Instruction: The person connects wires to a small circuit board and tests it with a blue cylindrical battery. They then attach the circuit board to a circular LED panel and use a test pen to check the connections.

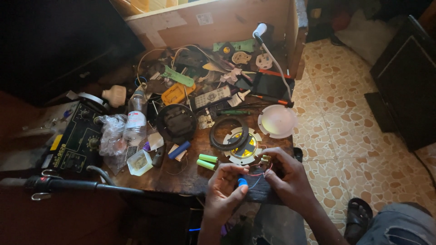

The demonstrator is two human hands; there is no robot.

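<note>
Left grip [225, 189] around blue battery [242, 182], wires [257, 173] beside.

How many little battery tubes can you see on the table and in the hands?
4. Two green batteries lie side by side near the table edge, a blue battery lies left of them, and another blue battery is in the left hand. Clutter may hide more.

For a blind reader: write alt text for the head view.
Two hands work over a cluttered wooden table: the left hand pinches a blue cell, and the right hand holds thin red wires. Nearby lie two green cells, a round LED board and a white dome cover.
</note>
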